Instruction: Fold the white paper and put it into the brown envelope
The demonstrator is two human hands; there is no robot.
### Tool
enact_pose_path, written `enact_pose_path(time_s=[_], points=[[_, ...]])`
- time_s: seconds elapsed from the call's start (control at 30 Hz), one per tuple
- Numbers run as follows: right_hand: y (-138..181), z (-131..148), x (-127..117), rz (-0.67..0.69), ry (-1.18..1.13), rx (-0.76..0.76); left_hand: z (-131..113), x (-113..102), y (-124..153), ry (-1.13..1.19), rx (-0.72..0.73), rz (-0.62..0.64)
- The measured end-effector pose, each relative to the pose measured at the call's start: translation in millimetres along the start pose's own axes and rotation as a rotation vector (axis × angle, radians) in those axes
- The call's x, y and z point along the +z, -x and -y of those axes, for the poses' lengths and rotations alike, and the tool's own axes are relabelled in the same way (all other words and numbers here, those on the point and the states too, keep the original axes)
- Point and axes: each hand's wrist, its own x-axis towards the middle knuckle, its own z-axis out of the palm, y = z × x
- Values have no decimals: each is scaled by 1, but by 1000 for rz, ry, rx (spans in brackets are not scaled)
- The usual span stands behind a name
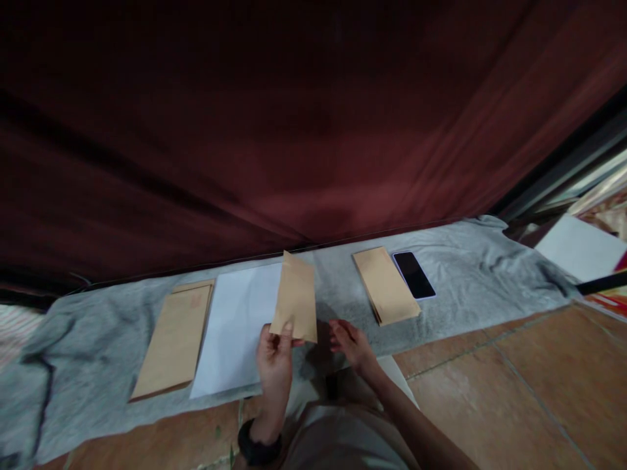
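Observation:
My left hand [277,349] is closed on the lower end of a brown paper envelope [298,297], thumb on top, holding it raised above the grey cloth. To its right, my right hand [351,344] hovers apart from the envelope with fingers loosely curled; nothing shows in them. White paper [240,326] lies left of and partly behind the held envelope. Farther left is a stack of larger brown envelopes [171,343], the top one bearing a faint red mark. A smaller stack of brown envelopes [386,284] rests beyond my right hand.
A phone [414,275] with a dark screen lies beside the right-hand stack. Grey cloth [470,281] covers the long, narrow surface. A dark red curtain [313,163] hangs along its far side. Tiled floor [490,385] shows in front, and a white sheet-like item [568,248] is at the right.

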Motion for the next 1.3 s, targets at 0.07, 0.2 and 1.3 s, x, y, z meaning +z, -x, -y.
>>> enact_pose_path(time_s=[0.07,0.2,1.3], points=[[0,-5,4,30,-149,161,0,2,-1,235,-141,-32],[3,-3,9,102,-336,230,13,11,7,415,-327,19],[-12,-32,-35,-182,245,-61,45,20,-9,-226,-313,194]])
